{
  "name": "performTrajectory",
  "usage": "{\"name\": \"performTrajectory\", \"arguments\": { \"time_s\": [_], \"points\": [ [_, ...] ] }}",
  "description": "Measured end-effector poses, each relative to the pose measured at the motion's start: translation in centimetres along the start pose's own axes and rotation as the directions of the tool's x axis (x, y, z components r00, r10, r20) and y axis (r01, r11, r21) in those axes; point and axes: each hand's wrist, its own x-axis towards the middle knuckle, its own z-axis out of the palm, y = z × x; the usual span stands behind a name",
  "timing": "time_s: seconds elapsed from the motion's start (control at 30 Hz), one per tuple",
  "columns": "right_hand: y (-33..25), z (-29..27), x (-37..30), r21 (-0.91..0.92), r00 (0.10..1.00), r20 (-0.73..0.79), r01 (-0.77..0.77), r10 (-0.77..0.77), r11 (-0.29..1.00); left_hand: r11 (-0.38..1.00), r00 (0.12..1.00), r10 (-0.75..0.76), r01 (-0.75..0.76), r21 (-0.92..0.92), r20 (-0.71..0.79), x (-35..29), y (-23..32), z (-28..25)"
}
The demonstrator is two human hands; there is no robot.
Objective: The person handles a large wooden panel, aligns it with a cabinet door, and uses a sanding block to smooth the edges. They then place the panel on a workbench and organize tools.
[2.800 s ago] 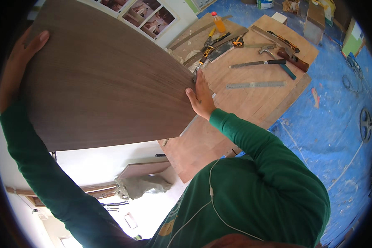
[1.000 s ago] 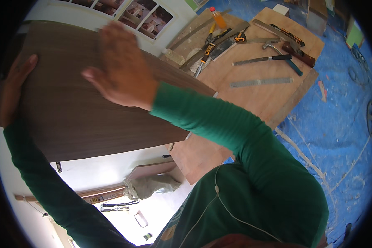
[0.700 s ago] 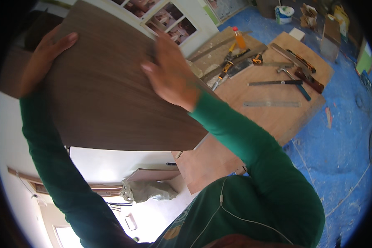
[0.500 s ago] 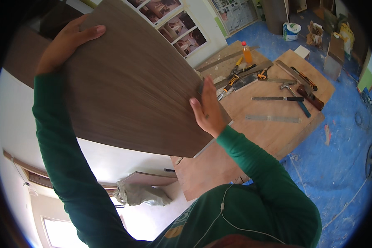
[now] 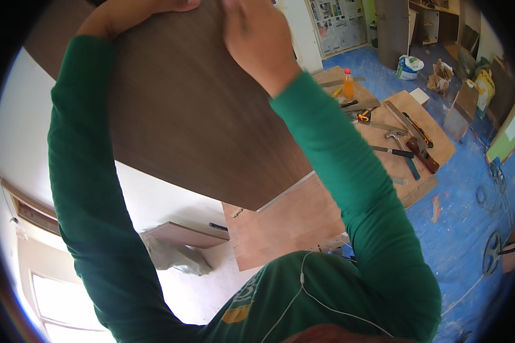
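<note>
A large brown wood-grain panel (image 5: 200,114) rises in front of me, tilted, with a pale strip along its lower right edge. My left hand (image 5: 137,14) grips its upper left part, thumb lying over the face; the other fingers are hidden or cut off by the frame. Up at the top, my right hand (image 5: 260,46) is against or just in front of the panel's face. Its fingers are smeared and partly out of view, so I cannot make out whether they press, hold or only pass over the board.
To the right, a plywood worktop (image 5: 280,223) carries a hammer (image 5: 403,150), a hand plane (image 5: 422,155), a tape measure (image 5: 364,116) and an orange drink bottle (image 5: 348,83). Blue sheeting (image 5: 458,228) covers the floor. A wrapped bundle (image 5: 177,257) lies beyond the worktop's left side.
My right hand has left the panel's right edge and moved up and left across its face. My left hand and the panel's upper part sit higher in view, the left hand further right.
</note>
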Motion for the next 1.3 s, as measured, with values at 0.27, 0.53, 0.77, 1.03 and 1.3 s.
{"name": "performTrajectory", "arguments": {
  "time_s": [0.27, 0.53, 0.77, 1.03, 1.3],
  "points": [
    [5.6, -12.7, -28.4, -0.394, 0.895, 0.301, -0.197, 0.329, 0.898, 0.990, 0.983, -0.133, 0.138, 0.035, -0.127, 0.5, 0.6, 0.6],
    [8.9, -32.9, -45.1, -0.702, 0.208, 0.098, -0.678, 0.973, 0.216, 0.994, 0.988, -0.106, 0.101, -0.044, -0.117, -1.5, 1.4, 0.8],
    [9.9, -32.3, -39.0, -0.829, 0.523, 0.290, -0.282, 0.802, 0.483, 0.992, 0.987, -0.120, 0.123, 0.018, -0.106, -2.0, 2.8, 0.7],
    [10.7, -9.7, -30.8, -0.014, 0.691, 0.074, -0.720, 0.719, 0.694, 0.989, 0.987, -0.127, 0.133, 0.059, -0.096, -1.5, 2.5, 0.4],
    [3.4, -2.0, -4.7, -0.190, 0.959, 0.121, -0.231, 0.257, 0.954, 0.992, 0.988, -0.064, 0.078, 0.099, -0.138, -1.0, 1.5, 0.1]
  ]
}}
